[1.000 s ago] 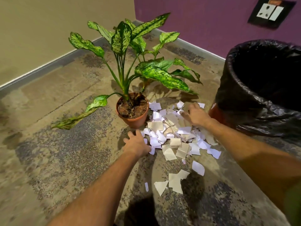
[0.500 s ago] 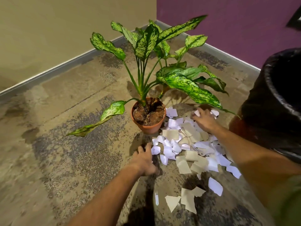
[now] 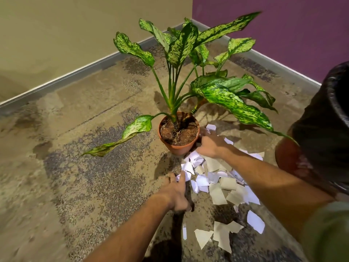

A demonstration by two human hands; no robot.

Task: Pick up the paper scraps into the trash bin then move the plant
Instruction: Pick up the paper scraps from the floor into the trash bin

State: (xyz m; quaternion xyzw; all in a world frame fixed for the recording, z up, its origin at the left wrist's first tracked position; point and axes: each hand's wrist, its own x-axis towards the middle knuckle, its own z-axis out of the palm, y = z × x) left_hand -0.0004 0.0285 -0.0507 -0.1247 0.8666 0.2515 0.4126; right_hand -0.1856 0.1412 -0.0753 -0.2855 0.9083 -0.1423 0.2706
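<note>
A pile of white and tan paper scraps [image 3: 221, 184] lies on the floor just right of a potted plant [image 3: 179, 137] with speckled green leaves in a terracotta pot. My left hand [image 3: 178, 191] rests on the floor at the pile's left edge, fingers spread and touching the nearest scraps. Palm down, my right hand [image 3: 210, 144] lies on the far end of the pile, right beside the pot, with its fingers extended. A trash bin [image 3: 324, 133] lined with a black bag stands at the right edge, only partly in view.
Several loose scraps [image 3: 222, 237] lie apart, nearer to me. A long drooping leaf [image 3: 120, 138] reaches left from the pot. Beige wall [image 3: 75, 35] and purple wall [image 3: 283, 25] meet in a corner behind the plant. Mottled carpet [image 3: 75, 176] stretches to the left.
My right hand has slid left across the pile toward the pot, bunching scraps. My left hand stays at the pile's left edge. The view has shifted left, so the bin sits further right.
</note>
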